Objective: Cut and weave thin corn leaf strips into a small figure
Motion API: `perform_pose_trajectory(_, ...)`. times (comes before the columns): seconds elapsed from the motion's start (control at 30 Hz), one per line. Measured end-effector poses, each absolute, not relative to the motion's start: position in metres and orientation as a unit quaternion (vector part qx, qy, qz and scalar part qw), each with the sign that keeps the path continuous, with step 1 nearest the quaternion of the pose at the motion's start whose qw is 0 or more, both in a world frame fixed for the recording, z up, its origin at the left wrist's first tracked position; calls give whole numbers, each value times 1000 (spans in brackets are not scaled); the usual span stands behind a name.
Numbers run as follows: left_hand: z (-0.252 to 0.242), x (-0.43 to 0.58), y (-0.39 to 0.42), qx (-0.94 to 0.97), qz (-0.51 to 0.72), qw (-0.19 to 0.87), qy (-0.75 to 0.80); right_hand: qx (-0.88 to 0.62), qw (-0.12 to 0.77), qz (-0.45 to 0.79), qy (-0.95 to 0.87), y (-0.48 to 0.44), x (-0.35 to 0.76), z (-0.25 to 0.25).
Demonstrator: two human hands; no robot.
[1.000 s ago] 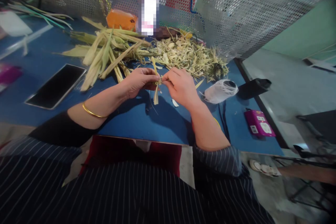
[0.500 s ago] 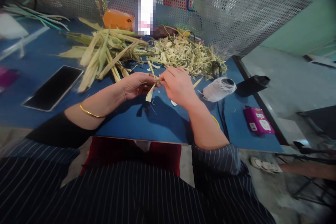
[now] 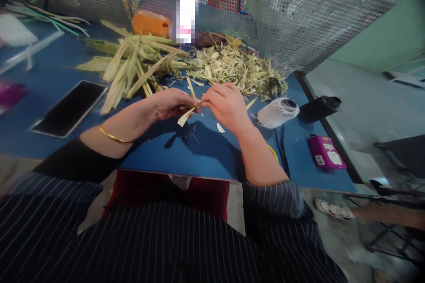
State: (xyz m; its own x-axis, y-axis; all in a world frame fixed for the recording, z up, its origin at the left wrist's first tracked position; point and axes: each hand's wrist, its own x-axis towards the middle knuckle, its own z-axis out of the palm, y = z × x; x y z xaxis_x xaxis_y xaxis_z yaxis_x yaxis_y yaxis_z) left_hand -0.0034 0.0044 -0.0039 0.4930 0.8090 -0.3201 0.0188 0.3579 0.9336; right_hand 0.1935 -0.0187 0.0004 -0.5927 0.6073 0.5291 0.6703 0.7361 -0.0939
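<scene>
Between my hands, above the blue table (image 3: 156, 150), is a pale strip of corn husk (image 3: 185, 118), one flared end hanging down to the left and a narrow end pointing up. My left hand (image 3: 174, 104) is closed around it from the left, fingertips partly hidden. From the right, my right hand (image 3: 224, 105) pinches the husk at the same spot, its fingers curled and the fingertips touching those of the left. Just behind my hands lie a bunch of long dried corn husks (image 3: 121, 66) and a heap of shredded husk scraps (image 3: 232, 66).
A phone (image 3: 69, 108) lies at left. To the right are a white thread spool (image 3: 277, 113), a black cylinder (image 3: 318, 109) and a purple packet (image 3: 327, 152). An orange packet (image 3: 151, 24) stands before a perforated metal screen (image 3: 279, 22). Someone's foot (image 3: 333, 209) shows at lower right.
The husk strip's flared end has swung left and up a little between my hands. Both hands keep their grip at nearly the same place.
</scene>
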Motion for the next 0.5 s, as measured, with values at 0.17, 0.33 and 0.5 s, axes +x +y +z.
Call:
perform_pose_trajectory(0.17, -5, 1, 1, 522, 315, 655, 446, -433, 313, 122, -837, -15, 193, -5)
perform_pose_trajectory(0.33, -3, 5, -3, 523, 337, 627, 469, -480, 337, 304, -751, -16, 190, -10)
perform_pose_trajectory(0.5, -5, 3, 0, 511, 295, 653, 475, -441, 328, 201, -811, -20, 190, -5)
